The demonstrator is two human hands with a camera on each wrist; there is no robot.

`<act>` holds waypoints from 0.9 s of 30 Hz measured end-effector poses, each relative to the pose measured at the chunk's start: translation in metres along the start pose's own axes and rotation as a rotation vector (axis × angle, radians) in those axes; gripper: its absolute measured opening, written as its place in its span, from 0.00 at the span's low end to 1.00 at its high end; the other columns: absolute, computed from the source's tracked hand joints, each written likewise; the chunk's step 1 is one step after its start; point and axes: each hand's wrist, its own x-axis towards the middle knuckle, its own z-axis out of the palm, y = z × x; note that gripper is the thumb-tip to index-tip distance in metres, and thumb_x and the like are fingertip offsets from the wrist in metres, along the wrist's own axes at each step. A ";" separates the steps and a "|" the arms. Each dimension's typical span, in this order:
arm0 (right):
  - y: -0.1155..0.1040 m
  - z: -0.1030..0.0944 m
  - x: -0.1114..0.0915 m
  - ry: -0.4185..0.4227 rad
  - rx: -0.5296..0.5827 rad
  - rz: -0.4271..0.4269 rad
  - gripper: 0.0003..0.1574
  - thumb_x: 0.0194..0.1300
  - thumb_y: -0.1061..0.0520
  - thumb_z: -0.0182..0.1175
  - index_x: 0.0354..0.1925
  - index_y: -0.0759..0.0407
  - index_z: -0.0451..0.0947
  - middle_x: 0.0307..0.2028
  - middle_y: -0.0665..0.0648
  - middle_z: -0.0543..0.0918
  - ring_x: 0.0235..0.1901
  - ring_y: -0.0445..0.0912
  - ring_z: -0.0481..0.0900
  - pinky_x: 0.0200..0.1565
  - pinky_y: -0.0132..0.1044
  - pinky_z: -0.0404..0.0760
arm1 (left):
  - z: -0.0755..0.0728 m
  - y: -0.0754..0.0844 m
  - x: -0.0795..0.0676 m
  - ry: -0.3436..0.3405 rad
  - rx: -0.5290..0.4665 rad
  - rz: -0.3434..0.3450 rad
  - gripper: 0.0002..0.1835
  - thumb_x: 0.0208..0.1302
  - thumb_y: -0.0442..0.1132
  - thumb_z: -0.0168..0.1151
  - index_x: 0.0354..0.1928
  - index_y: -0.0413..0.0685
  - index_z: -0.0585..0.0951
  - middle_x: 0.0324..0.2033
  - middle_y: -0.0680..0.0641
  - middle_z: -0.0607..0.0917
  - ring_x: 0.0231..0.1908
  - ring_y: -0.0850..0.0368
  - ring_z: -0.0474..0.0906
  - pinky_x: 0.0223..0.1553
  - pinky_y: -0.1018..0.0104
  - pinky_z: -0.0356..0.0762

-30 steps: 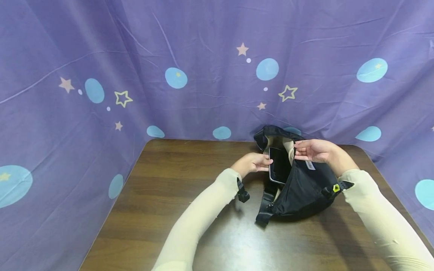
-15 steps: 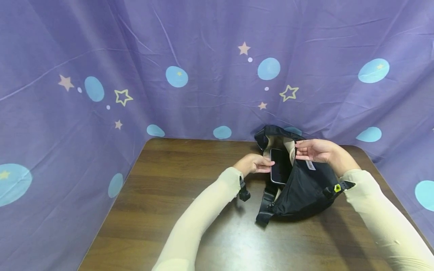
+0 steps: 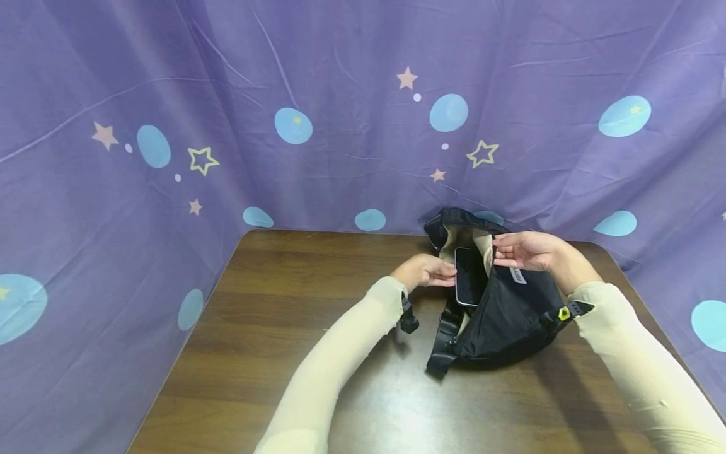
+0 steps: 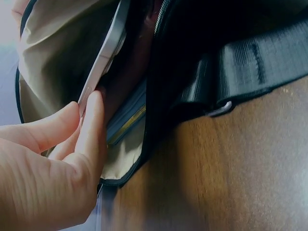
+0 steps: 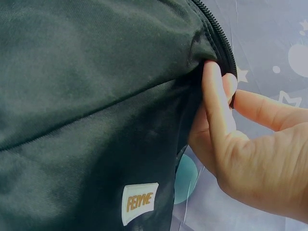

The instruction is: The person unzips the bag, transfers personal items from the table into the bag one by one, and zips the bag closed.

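Note:
My left hand [image 3: 426, 272] pinches the edge of a smartphone [image 3: 469, 277] between thumb and fingers. The phone stands tilted in the mouth of a black bag [image 3: 510, 321], its dark screen toward me; in the left wrist view its pale metal side [image 4: 103, 55] shows within the bag's beige lining [image 4: 45, 57]. My right hand [image 3: 527, 251] grips the bag's zippered rim [image 5: 221, 43], holding the mouth apart. A white label [image 5: 139, 202] is sewn on the bag's outer face. Inside, a dark blue piece with a gold zipper [image 4: 127, 124] shows below the phone.
The bag stands on a brown wooden table [image 3: 272, 328], near its back edge. A black strap [image 3: 442, 347] trails from the bag's left side onto the table. Behind hangs a purple curtain [image 3: 340, 176] with stars and blue ovals.
The phone has shifted slightly right and stands more upright in the bag's mouth, my left hand still on its edge. My right hand keeps its hold on the rim.

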 end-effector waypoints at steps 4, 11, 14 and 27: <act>-0.001 0.000 0.000 0.015 0.000 0.003 0.14 0.80 0.67 0.38 0.43 0.57 0.70 0.33 0.55 0.80 0.35 0.43 0.82 0.48 0.37 0.89 | 0.003 0.005 -0.011 0.009 -0.011 -0.026 0.24 0.55 0.18 0.69 0.55 0.35 0.79 0.43 0.39 0.87 0.43 0.44 0.87 0.45 0.56 0.89; -0.002 0.001 0.000 0.033 -0.009 0.008 0.16 0.81 0.67 0.38 0.41 0.58 0.72 0.32 0.54 0.81 0.35 0.43 0.82 0.48 0.37 0.88 | 0.012 0.009 -0.010 0.053 -0.057 -0.031 0.23 0.56 0.17 0.68 0.55 0.33 0.81 0.48 0.38 0.87 0.47 0.41 0.87 0.51 0.52 0.88; -0.002 0.001 -0.001 0.023 -0.008 0.009 0.17 0.81 0.67 0.38 0.41 0.58 0.73 0.32 0.54 0.81 0.35 0.43 0.82 0.48 0.37 0.88 | 0.015 0.008 -0.008 0.067 -0.059 -0.012 0.24 0.55 0.16 0.68 0.55 0.32 0.81 0.49 0.38 0.87 0.48 0.42 0.87 0.51 0.54 0.88; -0.001 0.000 -0.002 0.028 -0.007 0.009 0.19 0.81 0.67 0.38 0.39 0.59 0.75 0.32 0.54 0.80 0.35 0.43 0.81 0.48 0.37 0.88 | 0.019 0.012 -0.043 0.032 0.037 -0.017 0.06 0.61 0.26 0.71 0.40 0.36 0.87 0.41 0.38 0.90 0.39 0.48 0.88 0.42 0.61 0.90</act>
